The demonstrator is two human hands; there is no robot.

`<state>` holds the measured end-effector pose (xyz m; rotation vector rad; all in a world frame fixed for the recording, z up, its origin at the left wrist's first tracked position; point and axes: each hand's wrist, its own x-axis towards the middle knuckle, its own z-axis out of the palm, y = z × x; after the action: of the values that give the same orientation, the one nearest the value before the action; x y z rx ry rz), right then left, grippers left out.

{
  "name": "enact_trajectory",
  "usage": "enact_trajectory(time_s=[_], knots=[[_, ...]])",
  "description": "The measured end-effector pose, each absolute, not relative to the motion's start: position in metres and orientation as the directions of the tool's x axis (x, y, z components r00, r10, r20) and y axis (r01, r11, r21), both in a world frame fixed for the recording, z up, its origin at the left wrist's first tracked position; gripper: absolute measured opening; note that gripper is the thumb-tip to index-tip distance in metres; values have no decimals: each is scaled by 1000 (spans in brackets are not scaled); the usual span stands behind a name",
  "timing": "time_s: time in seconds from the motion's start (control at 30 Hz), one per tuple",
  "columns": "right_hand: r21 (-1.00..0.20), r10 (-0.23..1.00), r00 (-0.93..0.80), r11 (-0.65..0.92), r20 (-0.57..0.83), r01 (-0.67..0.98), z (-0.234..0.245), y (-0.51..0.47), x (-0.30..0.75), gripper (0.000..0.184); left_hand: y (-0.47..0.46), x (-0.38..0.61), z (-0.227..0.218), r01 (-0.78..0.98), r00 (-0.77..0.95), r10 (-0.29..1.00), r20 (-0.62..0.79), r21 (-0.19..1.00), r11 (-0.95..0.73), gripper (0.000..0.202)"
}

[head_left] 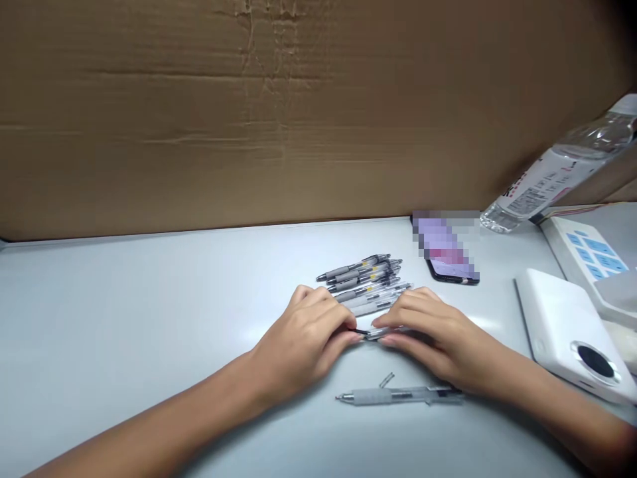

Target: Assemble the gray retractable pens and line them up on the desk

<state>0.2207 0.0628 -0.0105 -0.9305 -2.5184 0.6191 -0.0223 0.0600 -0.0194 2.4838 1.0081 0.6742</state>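
My left hand (pixel 308 332) and my right hand (pixel 438 332) meet over the white table, fingertips pinched on the two ends of a pen (pixel 369 334). A dark, thin end of it shows at my left fingertips, and a clear barrel section at my right ones. My fingers hide most of it. Just beyond, several grey-gripped clear pens (pixel 359 274) lie side by side, partly covered by my hands. Nearer to me lies a single pen (pixel 398 396), its metal tip pointing left and its rear end close to my right wrist. Beside it rests a small clear piece (pixel 387 380).
A tall cardboard sheet (pixel 249 146) stands along the table's back edge. To the right are a phone (pixel 450 255) with a blurred screen, a tilted water bottle (pixel 547 176), a white device with blue keys (pixel 592 252) and a white box-shaped device (pixel 562 325) with a dark oval.
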Motion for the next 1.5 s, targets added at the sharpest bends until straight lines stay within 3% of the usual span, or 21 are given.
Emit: enact_trajectory(time_s=[0.13, 0.23, 0.33, 0.43, 0.53, 0.7, 0.9, 1.0, 1.2, 1.4, 1.5], knots=[[-532, 703, -689, 656, 174, 536, -10, 61, 217, 15, 61, -20, -24, 417, 619, 638, 458, 497, -761, 5], [-547, 718, -675, 638, 168, 542, -8, 59, 217, 15, 61, -20, -26, 315, 582, 599, 551, 526, -790, 16], [-592, 761, -616, 596, 203, 542, -8, 56, 218, 14, 61, -21, -24, 284, 540, 630, 558, 584, -760, 28], [-679, 822, -521, 518, 229, 520, -10, 55, 220, 12, 61, -24, -18, 293, 581, 637, 507, 600, -744, 16], [-691, 836, -490, 507, 248, 515, -10, 56, 222, 10, 61, -26, -11, 349, 677, 608, 415, 546, -762, 6], [-553, 810, -511, 576, 289, 601, -3, 62, 229, 5, 65, -32, -5, 371, 782, 550, 293, 489, -789, 16], [-494, 804, -589, 543, 74, 679, 10, 65, 239, 8, 70, -35, -6, 441, 814, 550, 186, 417, -794, 24], [-509, 791, -611, 522, -11, 685, 15, 63, 242, 8, 71, -34, -8, 455, 811, 545, 212, 357, -816, 27], [-534, 718, -676, 511, -165, 673, 13, 58, 244, 14, 74, -33, -10, 395, 853, 438, 285, 198, -897, 52], [-496, 708, -680, 529, -190, 689, 6, 57, 240, 8, 75, -32, -16, 447, 810, 429, 401, 53, -893, 53], [-447, 727, -671, 557, -144, 700, 3, 57, 241, 14, 76, -35, -18, 504, 745, 465, 478, 54, -862, 53]])
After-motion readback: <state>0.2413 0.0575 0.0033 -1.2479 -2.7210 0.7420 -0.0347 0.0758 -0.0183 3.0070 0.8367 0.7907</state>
